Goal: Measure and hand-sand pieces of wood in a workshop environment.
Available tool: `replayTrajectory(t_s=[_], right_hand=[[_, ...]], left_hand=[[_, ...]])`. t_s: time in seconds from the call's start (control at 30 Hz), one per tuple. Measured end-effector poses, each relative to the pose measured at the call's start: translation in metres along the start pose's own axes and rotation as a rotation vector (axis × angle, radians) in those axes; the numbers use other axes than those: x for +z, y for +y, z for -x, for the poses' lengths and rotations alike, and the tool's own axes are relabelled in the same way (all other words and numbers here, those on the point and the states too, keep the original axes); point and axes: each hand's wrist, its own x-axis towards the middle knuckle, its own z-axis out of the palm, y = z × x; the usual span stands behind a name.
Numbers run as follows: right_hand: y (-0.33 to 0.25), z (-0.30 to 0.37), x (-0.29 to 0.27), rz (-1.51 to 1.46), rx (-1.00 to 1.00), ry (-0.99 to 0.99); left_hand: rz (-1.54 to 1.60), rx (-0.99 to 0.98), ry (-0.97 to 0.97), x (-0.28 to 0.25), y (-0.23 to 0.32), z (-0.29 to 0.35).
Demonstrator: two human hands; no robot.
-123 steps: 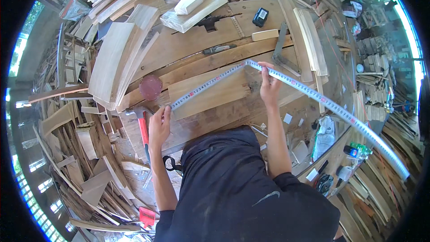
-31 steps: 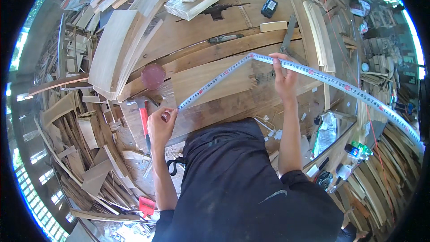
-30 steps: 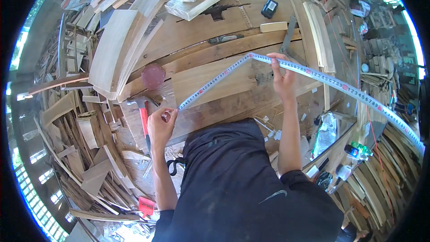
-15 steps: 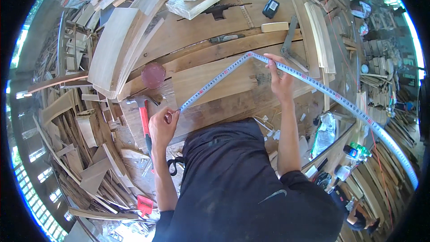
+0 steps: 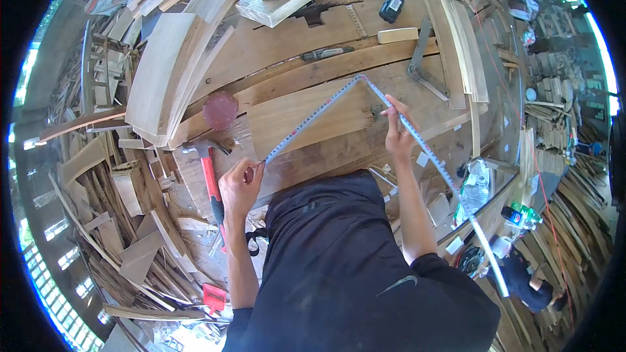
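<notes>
A strip of measuring tape (image 5: 316,117), white with blue and red marks, is folded into a peak above a flat wooden board (image 5: 280,119). My left hand (image 5: 238,186) pinches its near left end. On the other side of the fold, my right hand (image 5: 400,133) grips the strip between thumb and fingers. From there the tape runs down past my right forearm to a loose end at the lower right. Beside my left hand lies a hammer (image 5: 208,171) with a red and black handle. A round reddish disc (image 5: 221,111) rests at the board's left.
Beyond the board lie a dark slim tool (image 5: 327,53), a small wood block (image 5: 398,35), a metal square (image 5: 421,58) and a black device (image 5: 391,8). Stacked planks (image 5: 160,72) stand left. Wood scraps crowd both sides. Another person (image 5: 529,280) is at the lower right.
My right hand has shifted slightly left and down, and its tape section now slopes more steeply. The loose end has swung from the far right toward me. The left hand is nearly still.
</notes>
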Motion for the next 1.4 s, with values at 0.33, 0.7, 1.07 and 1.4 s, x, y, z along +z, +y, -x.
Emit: replayTrajectory(t_s=[0.33, 0.7, 1.07, 1.4], right_hand=[[0.0, 0.019, 0.024, 0.062, -0.067, 0.057], [0.007, 0.028, 0.021, 0.067, -0.044, 0.085], [0.011, 0.032, 0.016, 0.077, -0.003, 0.11], [0.004, 0.03, 0.021, -0.002, -0.016, 0.109]], left_hand=[[0.01, 0.051, 0.063, 0.008, -0.005, 0.003], [-0.009, 0.039, 0.079, 0.006, -0.003, 0.001], [0.0, 0.031, 0.119, 0.008, -0.006, -0.002], [-0.018, 0.08, 0.13, 0.008, -0.008, -0.005]])
